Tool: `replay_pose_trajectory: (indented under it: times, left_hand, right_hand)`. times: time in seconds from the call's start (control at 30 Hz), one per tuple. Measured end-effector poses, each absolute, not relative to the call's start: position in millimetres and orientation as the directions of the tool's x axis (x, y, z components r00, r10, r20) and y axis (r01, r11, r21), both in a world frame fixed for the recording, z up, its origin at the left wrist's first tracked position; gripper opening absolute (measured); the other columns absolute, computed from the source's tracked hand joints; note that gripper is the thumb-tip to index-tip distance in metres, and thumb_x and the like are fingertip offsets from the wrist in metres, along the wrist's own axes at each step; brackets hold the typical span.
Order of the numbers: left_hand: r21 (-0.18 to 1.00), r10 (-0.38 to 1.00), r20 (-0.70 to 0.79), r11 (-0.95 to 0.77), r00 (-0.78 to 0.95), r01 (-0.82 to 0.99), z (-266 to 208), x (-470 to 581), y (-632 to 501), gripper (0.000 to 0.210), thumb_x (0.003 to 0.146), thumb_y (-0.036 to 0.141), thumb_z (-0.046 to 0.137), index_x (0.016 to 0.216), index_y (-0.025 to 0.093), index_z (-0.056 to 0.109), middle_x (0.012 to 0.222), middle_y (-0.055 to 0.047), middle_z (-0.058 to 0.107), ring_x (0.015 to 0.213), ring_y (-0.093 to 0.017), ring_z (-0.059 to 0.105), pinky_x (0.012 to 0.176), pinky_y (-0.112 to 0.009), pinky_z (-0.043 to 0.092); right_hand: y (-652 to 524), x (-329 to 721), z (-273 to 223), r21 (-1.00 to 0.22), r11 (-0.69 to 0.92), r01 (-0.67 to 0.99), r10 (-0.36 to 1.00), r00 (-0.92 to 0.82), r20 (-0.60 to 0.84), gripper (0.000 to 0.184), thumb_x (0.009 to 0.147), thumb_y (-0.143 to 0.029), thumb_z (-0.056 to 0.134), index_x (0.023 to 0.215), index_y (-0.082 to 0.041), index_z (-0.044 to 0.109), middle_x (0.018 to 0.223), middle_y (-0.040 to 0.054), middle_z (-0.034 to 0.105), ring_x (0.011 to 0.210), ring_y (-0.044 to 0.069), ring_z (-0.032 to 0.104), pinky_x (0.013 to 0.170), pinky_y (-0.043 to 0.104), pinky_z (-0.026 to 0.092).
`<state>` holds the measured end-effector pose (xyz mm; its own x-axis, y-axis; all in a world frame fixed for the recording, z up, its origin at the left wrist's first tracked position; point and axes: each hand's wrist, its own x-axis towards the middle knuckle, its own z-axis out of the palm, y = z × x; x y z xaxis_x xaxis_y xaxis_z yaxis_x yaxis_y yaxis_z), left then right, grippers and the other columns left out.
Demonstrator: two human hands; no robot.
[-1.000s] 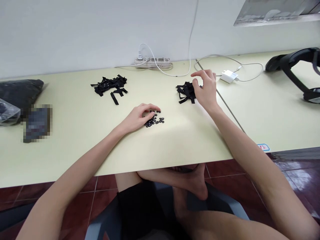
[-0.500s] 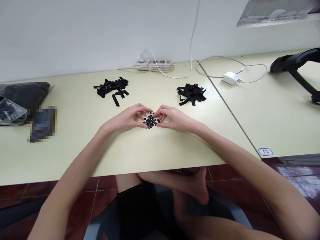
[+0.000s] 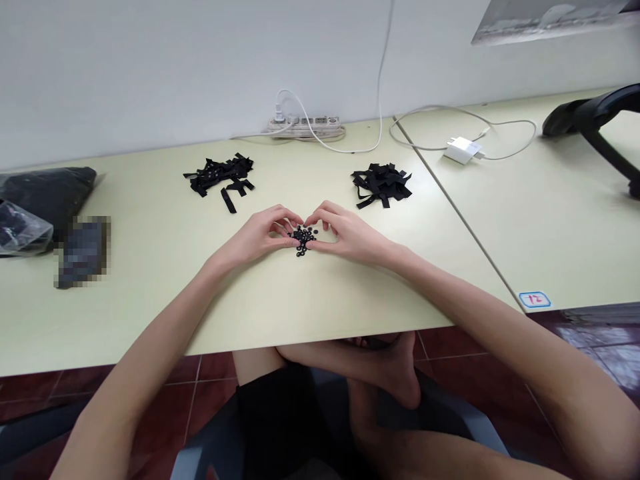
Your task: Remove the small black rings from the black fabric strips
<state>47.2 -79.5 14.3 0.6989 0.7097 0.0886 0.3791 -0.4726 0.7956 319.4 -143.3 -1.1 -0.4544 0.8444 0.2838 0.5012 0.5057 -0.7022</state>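
A small pile of black round pieces (image 3: 302,237), which look like snap buttons with pale centres, lies on the table between my hands. My left hand (image 3: 267,233) curves round the pile's left side, thumb and fingers apart, fingertips at its edge. From the right, my right hand (image 3: 345,233) cups the pile in the same way, its thumb low and its forefinger at the far side. Both hands are open, and I see nothing gripped in them. A few loose pieces lie by the right fingers and in front of the thumbs.
Behind my hands are two heaps of black fabric strips, a left heap (image 3: 220,175) and a right heap (image 3: 381,184). A power strip (image 3: 305,127) with white cables sits by the wall. A white charger (image 3: 462,151) lies right; a dark bag (image 3: 55,193) lies left.
My hands have come closer together, and the pile between them is narrower. The fabric heaps stay where they were; the view has shifted slightly.
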Motion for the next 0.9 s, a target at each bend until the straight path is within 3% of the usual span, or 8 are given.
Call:
replay_pose_trajectory:
  times: [0.13,0.27,0.47,0.9]
  left_hand:
    - [0.83,0.721,0.076,-0.429,0.688,0.357,18.5,45.7,-79.3,0.051,0.093,0.06,0.09,0.128,0.026,0.078,0.132,-0.01,0.073,0.103,-0.024,0.078,0.101,-0.046,0.066]
    - [0.804,0.726,0.093,-0.458,0.682,0.379,31.3,37.6,-74.8,0.051,0.097,0.061,0.086,0.133,0.026,0.077,0.135,-0.012,0.072,0.111,-0.027,0.077,0.103,-0.046,0.066]
    - [0.694,0.666,-0.07,-0.503,0.743,0.516,35.1,26.0,-69.5,0.081,0.083,0.066,0.095,0.153,0.03,0.072,0.133,-0.013,0.07,0.108,-0.028,0.073,0.1,-0.046,0.065]
    - [0.748,0.672,-0.011,-0.486,0.741,0.452,22.5,49.0,-83.6,0.063,0.083,0.066,0.095,0.13,0.027,0.079,0.118,-0.008,0.071,0.092,-0.023,0.073,0.093,-0.043,0.063]
  right_hand:
    - [-143.4,320.4,-3.2,-0.69,0.48,0.541,0.855,-0.466,0.23,0.049,0.098,-0.045,0.083,0.139,-0.021,0.07,0.144,0.0156,0.063,0.124,0.032,0.067,0.116,0.052,0.055]
    - [-143.8,320.8,-1.3,-0.725,0.47,0.503,0.842,-0.502,0.197,0.037,0.103,-0.042,0.075,0.133,-0.021,0.074,0.138,0.0142,0.066,0.111,0.028,0.069,0.106,0.047,0.06]
    - [-138.1,330.3,3.4,-0.732,0.471,0.493,0.829,-0.53,0.177,0.039,0.1,-0.04,0.08,0.135,-0.021,0.076,0.124,0.0114,0.071,0.102,0.026,0.071,0.098,0.046,0.064]
    - [-138.3,322.1,-5.3,-0.803,0.48,0.354,0.825,-0.495,0.274,0.014,0.101,-0.028,0.077,0.114,-0.023,0.078,0.121,0.0084,0.077,0.11,0.024,0.079,0.109,0.048,0.066]
